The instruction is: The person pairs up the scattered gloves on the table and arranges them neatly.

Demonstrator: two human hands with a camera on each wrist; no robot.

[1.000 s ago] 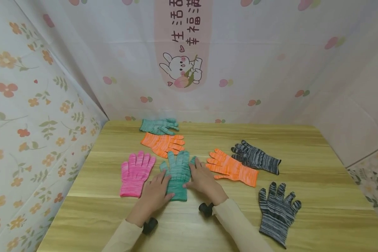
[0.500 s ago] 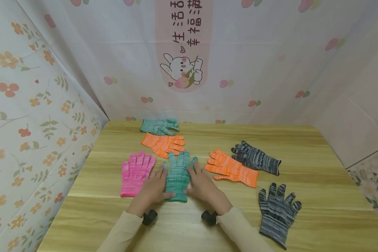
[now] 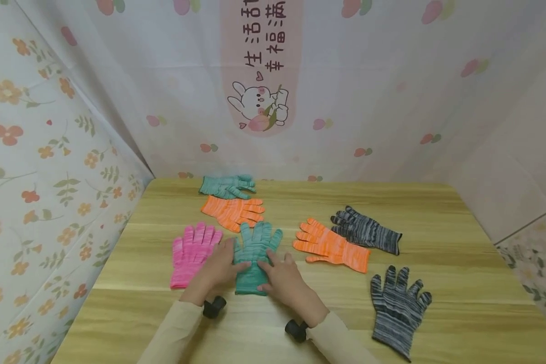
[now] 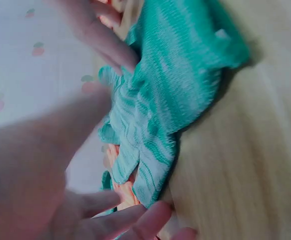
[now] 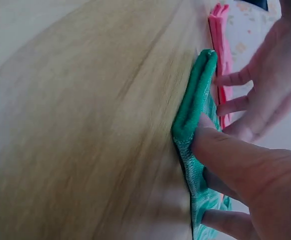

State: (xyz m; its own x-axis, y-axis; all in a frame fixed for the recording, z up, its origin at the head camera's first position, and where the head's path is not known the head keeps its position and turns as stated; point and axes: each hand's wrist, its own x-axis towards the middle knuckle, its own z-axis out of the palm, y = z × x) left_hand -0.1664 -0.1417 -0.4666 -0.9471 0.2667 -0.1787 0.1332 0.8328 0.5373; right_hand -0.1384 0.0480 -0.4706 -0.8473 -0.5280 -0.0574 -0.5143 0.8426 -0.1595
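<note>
A green knit glove (image 3: pixel 251 275) lies flat on the table, fingers pointing away from me, between my hands. My left hand (image 3: pixel 219 265) is at its left side, thumb reaching over the middle of the glove. From the right, my right hand (image 3: pixel 287 284) touches the glove's edge with thumb and fingertips. The right wrist view shows the right thumb (image 5: pixel 230 155) against the folded cuff (image 5: pixel 193 105). Neither hand grips the cloth. Left of them lies a pink glove (image 3: pixel 193 250), partly overlapped by the left hand in the head view.
Behind lie an orange glove (image 3: pixel 232 212) and another green glove (image 3: pixel 225 186). To the right, a second orange glove (image 3: pixel 334 245) overlaps a black-and-grey glove (image 3: pixel 370 232); another black-and-grey glove (image 3: pixel 398 313) lies nearer. A printed cloth (image 3: pixel 346 76) hangs at the table's far edge.
My left thumb has moved from near the cuff up to the glove's middle. The right hand has drawn back toward me and left, so the glove's right finger is now uncovered.
</note>
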